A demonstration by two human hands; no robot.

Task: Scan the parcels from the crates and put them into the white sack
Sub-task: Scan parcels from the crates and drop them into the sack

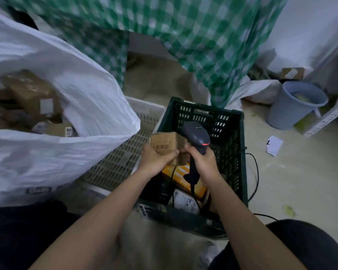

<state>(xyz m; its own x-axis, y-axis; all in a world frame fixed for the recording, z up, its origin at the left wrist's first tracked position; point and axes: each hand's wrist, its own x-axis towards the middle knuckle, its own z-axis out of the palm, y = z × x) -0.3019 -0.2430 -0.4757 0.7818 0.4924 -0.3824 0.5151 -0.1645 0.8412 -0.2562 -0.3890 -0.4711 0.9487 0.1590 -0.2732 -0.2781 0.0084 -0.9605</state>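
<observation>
Several parcels are already piled in the white sack (98,106) at left. A cardboard parcel (164,146) is gripped by the left hand (156,158), the scanner (196,136) by the right hand (203,160); more parcels are left in the green crate (230,133).

We see a small brown cardboard parcel (165,146) raised above the dark green crate (230,133), printed face toward us. The crate holds an orange striped parcel (183,177) and a white-labelled parcel (185,201). A white perforated crate (125,158) sits just left of it. The white sack (66,106) stands open at left, with brown parcels (27,94) inside.
</observation>
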